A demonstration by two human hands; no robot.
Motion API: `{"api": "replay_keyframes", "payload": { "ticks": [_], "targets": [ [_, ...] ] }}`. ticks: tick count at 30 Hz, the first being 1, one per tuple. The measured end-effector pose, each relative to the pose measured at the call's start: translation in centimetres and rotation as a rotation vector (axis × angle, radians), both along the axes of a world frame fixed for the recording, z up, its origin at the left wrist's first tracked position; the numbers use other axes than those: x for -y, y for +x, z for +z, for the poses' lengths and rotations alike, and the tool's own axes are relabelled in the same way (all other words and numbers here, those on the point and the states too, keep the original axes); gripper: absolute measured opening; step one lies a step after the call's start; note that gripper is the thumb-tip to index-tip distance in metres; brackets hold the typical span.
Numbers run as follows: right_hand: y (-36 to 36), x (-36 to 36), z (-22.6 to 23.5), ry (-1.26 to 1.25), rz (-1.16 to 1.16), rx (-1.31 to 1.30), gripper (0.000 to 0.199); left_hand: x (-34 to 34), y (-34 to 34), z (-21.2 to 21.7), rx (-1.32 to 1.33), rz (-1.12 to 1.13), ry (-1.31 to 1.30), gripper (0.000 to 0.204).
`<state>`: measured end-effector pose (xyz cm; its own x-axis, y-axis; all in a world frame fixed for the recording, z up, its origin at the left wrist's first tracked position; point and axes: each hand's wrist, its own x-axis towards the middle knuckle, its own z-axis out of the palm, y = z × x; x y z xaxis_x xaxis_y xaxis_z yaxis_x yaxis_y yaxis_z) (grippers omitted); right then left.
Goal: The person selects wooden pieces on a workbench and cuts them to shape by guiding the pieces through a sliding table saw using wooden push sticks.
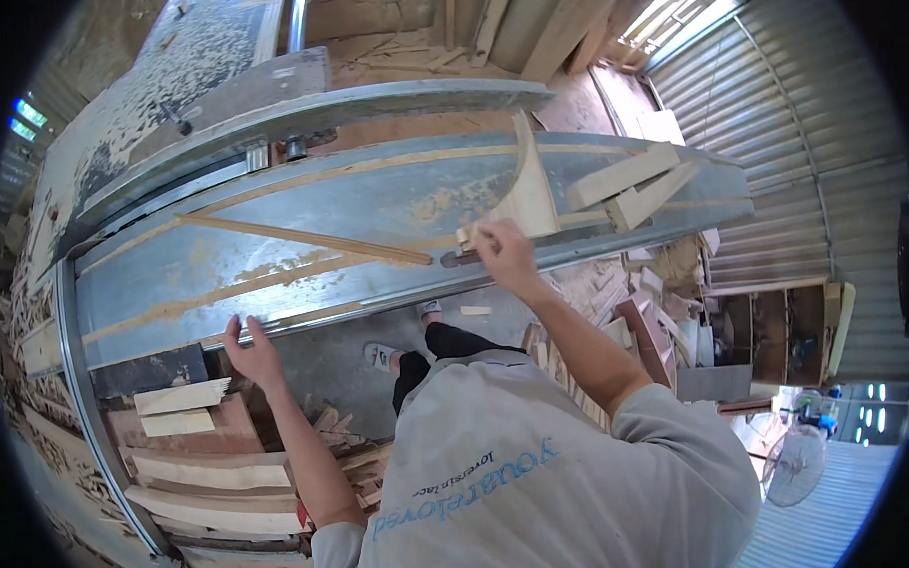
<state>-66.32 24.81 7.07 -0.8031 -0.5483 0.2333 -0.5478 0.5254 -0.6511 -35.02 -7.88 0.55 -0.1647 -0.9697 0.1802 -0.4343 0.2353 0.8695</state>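
On the metal saw table (302,214), the right hand (504,257) grips a curved wood piece (527,186) at its lower end and holds it upright near the table's front edge. The left hand (252,351) lies open on the front edge of the table, fingers spread, and holds nothing. A thin strip (303,239) lies across the table between the two hands, touching neither. Two wood blocks (631,188) rest just to the right of the curved piece. Below the left hand, cut boards (195,448) are stacked beside the table.
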Motion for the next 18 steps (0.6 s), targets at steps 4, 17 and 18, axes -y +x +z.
{"api": "replay_keyframes", "payload": {
  "ticks": [4,17,18],
  "targets": [
    [-3.4,-7.5,-0.5,-0.068,-0.162,-0.082,0.017,-7.0,-6.9,3.9,-0.018,-0.234,0.086,0.027],
    [-14.3,-13.9,-2.3,-0.232,-0.054,0.183,0.014,-25.6,-31.7,7.5,0.392,-0.970,-0.423,0.075],
    [-15.6,-13.9,-2.1,-0.239,-0.023,0.222,0.015,-26.4,-32.9,7.1,0.418,-0.964,-0.428,0.075]
  ]
}}
